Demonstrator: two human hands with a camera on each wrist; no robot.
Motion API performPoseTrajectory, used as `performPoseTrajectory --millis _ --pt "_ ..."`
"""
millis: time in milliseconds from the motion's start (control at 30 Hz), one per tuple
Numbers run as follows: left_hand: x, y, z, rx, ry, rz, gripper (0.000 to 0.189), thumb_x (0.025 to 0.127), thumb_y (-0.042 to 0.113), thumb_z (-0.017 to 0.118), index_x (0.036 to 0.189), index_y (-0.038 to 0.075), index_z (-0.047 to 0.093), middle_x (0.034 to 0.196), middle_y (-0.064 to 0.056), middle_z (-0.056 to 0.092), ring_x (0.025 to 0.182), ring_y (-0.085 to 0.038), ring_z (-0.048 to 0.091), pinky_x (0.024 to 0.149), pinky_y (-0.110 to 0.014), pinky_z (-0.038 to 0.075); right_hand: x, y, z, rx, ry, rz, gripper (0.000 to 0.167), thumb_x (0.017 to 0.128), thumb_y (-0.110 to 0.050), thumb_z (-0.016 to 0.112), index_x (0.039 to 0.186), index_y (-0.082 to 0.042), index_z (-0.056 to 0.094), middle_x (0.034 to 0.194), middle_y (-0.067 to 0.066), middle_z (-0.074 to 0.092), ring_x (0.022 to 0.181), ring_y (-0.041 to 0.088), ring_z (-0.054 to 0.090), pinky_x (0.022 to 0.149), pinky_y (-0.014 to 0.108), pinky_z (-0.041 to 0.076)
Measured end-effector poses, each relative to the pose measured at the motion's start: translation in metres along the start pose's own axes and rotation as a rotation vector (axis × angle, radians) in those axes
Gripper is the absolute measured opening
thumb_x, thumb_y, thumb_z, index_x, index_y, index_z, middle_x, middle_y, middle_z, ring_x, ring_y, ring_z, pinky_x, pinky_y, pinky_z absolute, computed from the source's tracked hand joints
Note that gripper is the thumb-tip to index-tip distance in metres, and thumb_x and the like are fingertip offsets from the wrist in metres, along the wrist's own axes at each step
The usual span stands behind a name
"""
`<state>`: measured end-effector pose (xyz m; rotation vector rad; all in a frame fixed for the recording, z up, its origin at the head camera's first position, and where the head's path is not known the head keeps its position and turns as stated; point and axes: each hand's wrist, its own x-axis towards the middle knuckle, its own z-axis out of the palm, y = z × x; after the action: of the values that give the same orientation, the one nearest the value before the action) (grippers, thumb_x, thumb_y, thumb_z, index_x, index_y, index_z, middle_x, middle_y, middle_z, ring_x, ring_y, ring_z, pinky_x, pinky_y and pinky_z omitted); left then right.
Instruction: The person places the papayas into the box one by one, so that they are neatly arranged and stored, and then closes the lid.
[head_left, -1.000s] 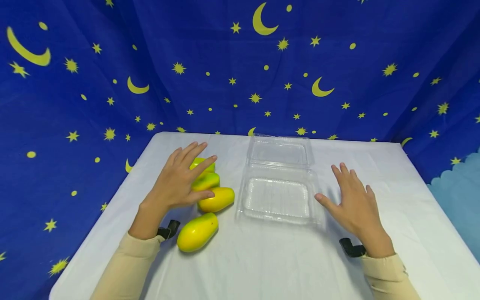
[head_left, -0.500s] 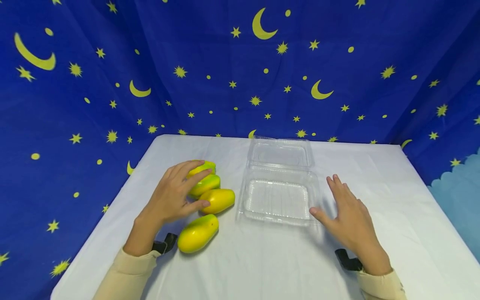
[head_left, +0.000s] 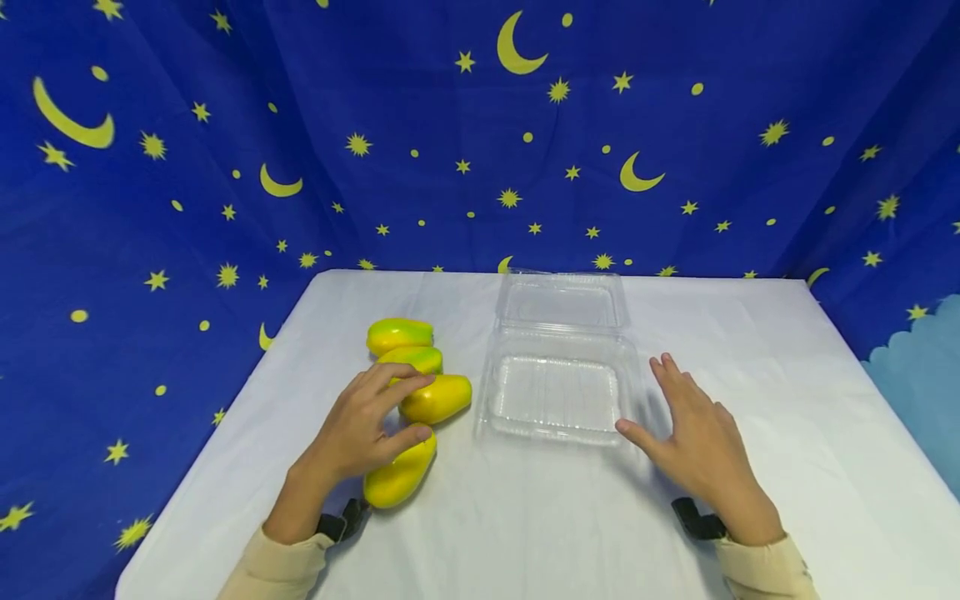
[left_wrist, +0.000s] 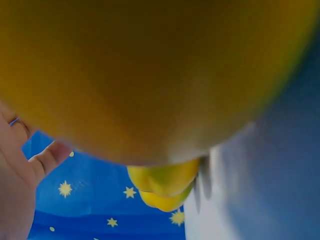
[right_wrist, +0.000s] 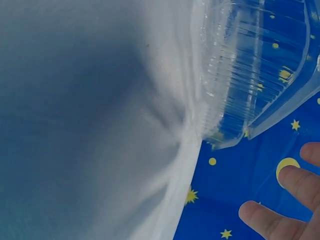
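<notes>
Over the front part of a row of yellow-green mangoes, my left hand (head_left: 360, 429) hovers with fingers bent loosely. Its fingertips overlap a yellow mango (head_left: 446, 397), and the thumb lies over the upper end of the nearest mango (head_left: 397, 479). That nearest fruit fills the top of the left wrist view as a large, blurred mango (left_wrist: 150, 85), beside the fingers. My right hand (head_left: 701, 442), holding nothing, is spread with its thumb at the front right corner of a clear plastic clamshell container (head_left: 555, 396). The container lies unfolded, its lid (head_left: 557, 304) toward the back.
Two more mangoes, a rear one (head_left: 399, 335) and a greener one (head_left: 422, 360), lie behind the left hand. A white cloth covers the table (head_left: 555, 533). A blue curtain (head_left: 420, 100) with moons and stars hangs behind and at the sides.
My left hand has come down and toward me, from the rear mangoes to the front ones. The nearest mango has shifted slightly right and turned. My right hand has moved slightly toward me.
</notes>
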<state>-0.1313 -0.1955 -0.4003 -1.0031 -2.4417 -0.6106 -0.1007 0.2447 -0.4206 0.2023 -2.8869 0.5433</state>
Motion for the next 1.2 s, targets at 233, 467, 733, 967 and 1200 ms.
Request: performPoseTrajectory --millis 233,467,733,967,1200 --pt "-0.014 0.006 -0.003 -0.014 -0.009 -0.087 0.063 0.08 0.044 0.081 0.135 0.02 0.061 0.124 0.002 0.062 0.111 -0.014 0.058 0.089 -0.037 0.05 0.0 0.005 0.005 0.007 0.008 -0.046 0.099 0.087 -0.067 0.064 0.159 -0.011 0.026 0.164 0.016 0.028 0.138 0.049 0.042 0.101 0.069 0.039" --pt "-0.027 0.008 -0.007 -0.046 -0.034 -0.183 0.053 0.08 0.04 0.083 0.125 0.018 0.066 0.124 0.008 0.06 0.115 -0.01 0.056 0.092 -0.036 0.051 -0.001 0.007 0.007 0.017 -0.005 -0.055 0.099 0.086 -0.068 0.064 0.159 -0.011 0.029 0.162 0.016 0.032 0.135 0.048 0.046 0.1 0.066 0.042" --pt "-0.045 0.004 -0.004 -0.126 -0.069 -0.286 0.048 0.082 0.042 0.082 0.123 0.023 0.065 0.122 0.013 0.058 0.112 -0.012 0.06 0.089 -0.038 0.054 -0.002 0.005 0.007 -0.002 -0.041 -0.059 0.096 0.087 -0.069 0.061 0.158 -0.011 0.032 0.16 0.016 0.036 0.131 0.048 0.051 0.095 0.065 0.046" --pt "-0.054 -0.002 0.002 -0.201 -0.118 -0.366 0.05 0.082 0.044 0.081 0.126 0.026 0.064 0.121 0.015 0.056 0.103 -0.014 0.06 0.084 -0.042 0.054 -0.003 0.007 0.011 -0.004 -0.056 -0.101 0.093 0.089 -0.067 0.061 0.155 -0.006 0.037 0.16 0.016 0.038 0.131 0.047 0.052 0.096 0.063 0.047" --pt "-0.057 -0.005 0.005 -0.27 -0.14 -0.368 0.051 0.083 0.042 0.081 0.128 0.027 0.064 0.12 0.005 0.06 0.099 -0.014 0.059 0.083 -0.037 0.052 -0.005 0.007 0.014 -0.007 -0.065 -0.127 0.09 0.09 -0.064 0.061 0.156 -0.009 0.035 0.16 0.015 0.037 0.132 0.046 0.051 0.097 0.063 0.046"
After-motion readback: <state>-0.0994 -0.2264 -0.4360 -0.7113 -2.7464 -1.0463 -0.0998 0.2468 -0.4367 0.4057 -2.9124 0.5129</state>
